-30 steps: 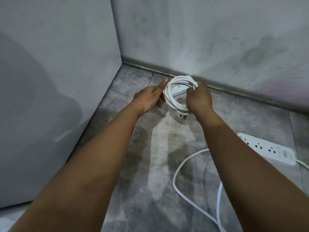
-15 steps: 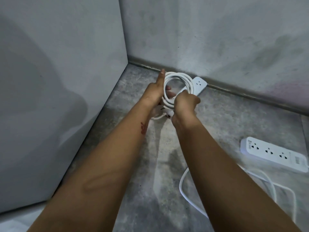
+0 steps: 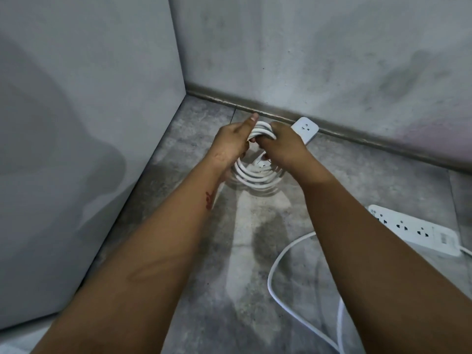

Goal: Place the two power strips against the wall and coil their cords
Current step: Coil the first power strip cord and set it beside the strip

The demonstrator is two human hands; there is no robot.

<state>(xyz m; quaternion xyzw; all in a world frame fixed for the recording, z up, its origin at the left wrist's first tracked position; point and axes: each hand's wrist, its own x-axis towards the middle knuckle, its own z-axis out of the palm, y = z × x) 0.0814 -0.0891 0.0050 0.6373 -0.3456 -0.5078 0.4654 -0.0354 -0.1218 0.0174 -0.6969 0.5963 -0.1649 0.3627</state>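
Observation:
A white coiled cord [image 3: 255,176] hangs between both hands near the floor corner. My left hand [image 3: 233,141] grips the coil's top, thumb sticking up. My right hand [image 3: 283,145] grips the same coil from the right side. Behind my right hand, the first white power strip [image 3: 305,129] shows one end, lying close to the baseboard. A second white power strip [image 3: 413,229] lies flat on the floor at the right, away from the wall. Its loose cord [image 3: 281,261] curves across the floor beside my right forearm.
Grey walls meet in a corner [image 3: 185,90] at the upper left, with a dark baseboard [image 3: 383,146] running along the back wall. The floor is mottled grey tile [image 3: 229,315].
Both hands have shifted along the coil; the loops now hang lower beneath them. The view has moved, so more of the second strip and its cord shows.

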